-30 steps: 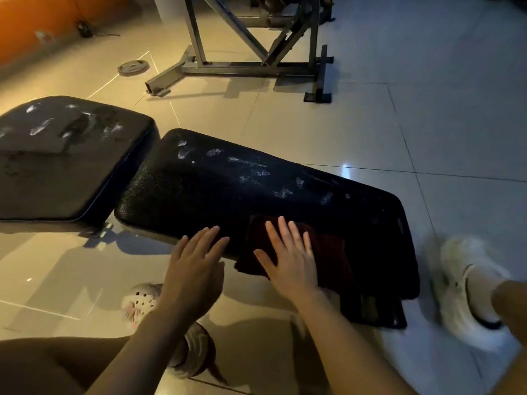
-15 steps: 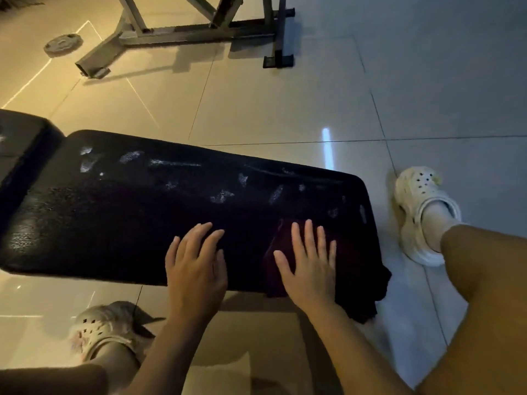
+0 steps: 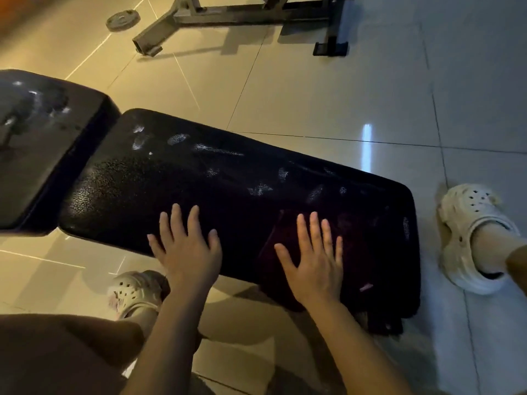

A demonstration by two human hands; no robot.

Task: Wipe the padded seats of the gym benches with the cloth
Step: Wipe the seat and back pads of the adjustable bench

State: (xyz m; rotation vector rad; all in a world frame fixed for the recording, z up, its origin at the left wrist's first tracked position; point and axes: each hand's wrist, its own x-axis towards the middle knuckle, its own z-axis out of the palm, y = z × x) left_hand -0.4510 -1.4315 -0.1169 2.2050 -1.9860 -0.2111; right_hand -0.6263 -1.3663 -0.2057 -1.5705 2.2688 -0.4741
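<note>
A long black padded bench seat (image 3: 216, 178) lies across the middle of the view, with white smudges along its far side. A dark red cloth (image 3: 356, 246) is spread on its right end. My right hand (image 3: 313, 258) presses flat on the cloth with straight, spread fingers. My left hand (image 3: 185, 246) rests flat on the bare pad near its front edge, fingers straight. A second black pad (image 3: 42, 143), also smudged white, adjoins the seat at the left.
The floor is glossy tile. A grey metal rack base (image 3: 228, 18) stands at the back, with a round weight plate (image 3: 122, 19) on the floor to its left. My feet in white clogs stand at the right (image 3: 473, 238) and lower left (image 3: 134, 292).
The view shifted, showing more of the left pad again. My right hand and cloth stay on the seat's right end; my left hand has spread its fingers and stays at the front edge.
</note>
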